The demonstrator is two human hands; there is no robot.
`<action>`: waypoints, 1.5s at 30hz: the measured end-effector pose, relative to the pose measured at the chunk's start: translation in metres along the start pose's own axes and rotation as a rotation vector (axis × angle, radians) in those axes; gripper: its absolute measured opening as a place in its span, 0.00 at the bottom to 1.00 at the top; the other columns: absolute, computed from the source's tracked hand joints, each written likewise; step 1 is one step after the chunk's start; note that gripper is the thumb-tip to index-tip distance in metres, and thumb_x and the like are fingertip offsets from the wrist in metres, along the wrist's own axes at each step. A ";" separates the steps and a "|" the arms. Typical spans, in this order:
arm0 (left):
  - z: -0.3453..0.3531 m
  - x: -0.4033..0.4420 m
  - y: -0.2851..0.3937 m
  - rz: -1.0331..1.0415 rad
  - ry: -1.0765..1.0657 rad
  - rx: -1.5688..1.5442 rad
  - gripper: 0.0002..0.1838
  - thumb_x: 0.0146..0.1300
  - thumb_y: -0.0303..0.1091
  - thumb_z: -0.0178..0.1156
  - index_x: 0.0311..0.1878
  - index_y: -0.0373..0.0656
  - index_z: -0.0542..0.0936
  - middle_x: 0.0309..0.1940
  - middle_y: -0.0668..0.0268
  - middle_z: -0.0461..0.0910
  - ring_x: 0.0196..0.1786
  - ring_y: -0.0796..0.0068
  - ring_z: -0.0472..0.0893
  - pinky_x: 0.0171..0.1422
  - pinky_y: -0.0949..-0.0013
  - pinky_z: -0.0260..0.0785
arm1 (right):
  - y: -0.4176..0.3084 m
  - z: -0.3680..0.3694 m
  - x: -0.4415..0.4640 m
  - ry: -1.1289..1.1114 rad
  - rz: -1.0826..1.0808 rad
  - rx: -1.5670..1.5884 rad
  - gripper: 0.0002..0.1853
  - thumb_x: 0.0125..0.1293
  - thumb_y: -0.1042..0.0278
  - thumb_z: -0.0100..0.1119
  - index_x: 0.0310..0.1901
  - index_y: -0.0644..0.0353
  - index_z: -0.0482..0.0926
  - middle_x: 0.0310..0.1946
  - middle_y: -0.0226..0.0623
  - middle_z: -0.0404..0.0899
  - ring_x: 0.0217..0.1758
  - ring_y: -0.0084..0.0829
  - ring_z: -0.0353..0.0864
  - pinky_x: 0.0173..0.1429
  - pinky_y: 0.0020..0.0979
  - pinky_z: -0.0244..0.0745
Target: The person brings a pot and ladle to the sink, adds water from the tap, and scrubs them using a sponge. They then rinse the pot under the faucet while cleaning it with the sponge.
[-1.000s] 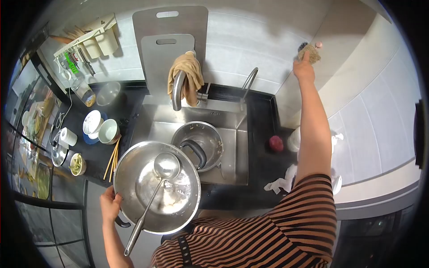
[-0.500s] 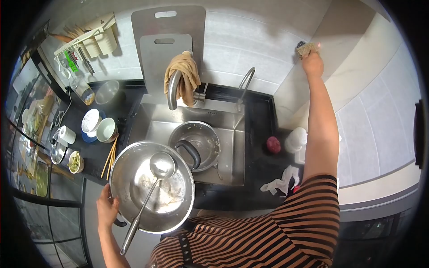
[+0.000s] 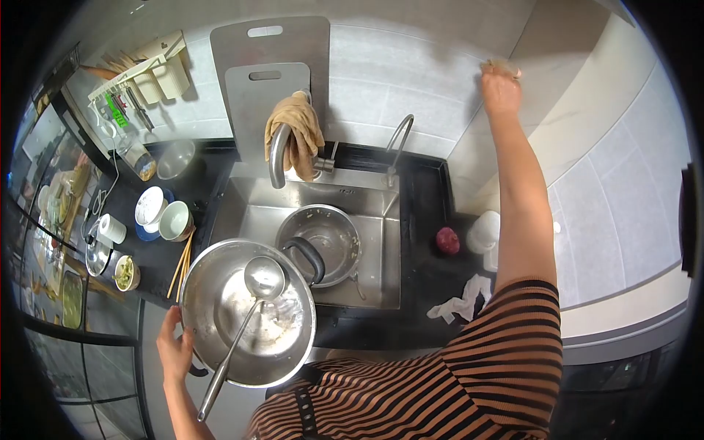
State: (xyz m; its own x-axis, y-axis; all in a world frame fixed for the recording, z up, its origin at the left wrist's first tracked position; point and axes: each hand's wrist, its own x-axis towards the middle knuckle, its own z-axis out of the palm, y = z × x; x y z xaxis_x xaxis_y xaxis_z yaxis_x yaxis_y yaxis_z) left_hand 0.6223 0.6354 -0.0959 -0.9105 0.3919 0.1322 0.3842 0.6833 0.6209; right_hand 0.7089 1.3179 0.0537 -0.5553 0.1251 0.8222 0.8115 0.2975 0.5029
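My left hand (image 3: pixel 174 348) is closed on the left edge of a wide metal pan (image 3: pixel 213 293), tilted in front of the sink's near edge. A steel ladle (image 3: pixel 264 277) rests in the pan, its handle crossing the near rim. High on the right, my right hand (image 3: pixel 503 94) reaches close to the wall, its fingers closed round a tan scrubbing pad (image 3: pixel 501 67). Most of that pad is hidden behind the hand. A steel pot (image 3: pixel 334 249) with a black handle stands in the sink (image 3: pixel 378 286).
Over the faucet (image 3: pixel 277 158) hangs a brown cloth (image 3: pixel 297 128). Bowls (image 3: pixel 176 220) and chopsticks (image 3: pixel 183 264) lie left of the sink. On the right are a pink scrubber (image 3: pixel 447 240), a white container (image 3: pixel 484 233) and a crumpled white cloth (image 3: pixel 463 299). Cutting boards (image 3: pixel 268 95) lean behind.
The view has shifted slightly. My right hand has turned and covers more of the tan pad; the dark thing beside it no longer shows. My left hand still holds the pan.
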 end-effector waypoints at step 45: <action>0.037 0.035 0.015 -0.884 -1.127 -0.569 0.12 0.62 0.30 0.42 0.40 0.30 0.69 0.30 0.49 0.78 0.13 0.86 0.67 0.11 0.86 0.57 | -0.260 -0.389 -0.160 -0.958 -1.008 1.138 0.23 0.46 0.75 0.55 0.48 0.64 0.66 0.43 0.49 0.70 0.47 0.44 0.73 0.49 0.35 0.69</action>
State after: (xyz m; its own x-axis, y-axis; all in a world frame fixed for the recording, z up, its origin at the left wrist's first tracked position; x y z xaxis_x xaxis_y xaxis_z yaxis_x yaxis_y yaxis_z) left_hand 0.6022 0.6822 -0.1104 -0.1235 0.4272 -0.8957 -0.5441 0.7257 0.4212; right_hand 0.6574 0.8519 -0.1048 -0.9426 -0.1724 -0.2860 -0.1525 0.9841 -0.0906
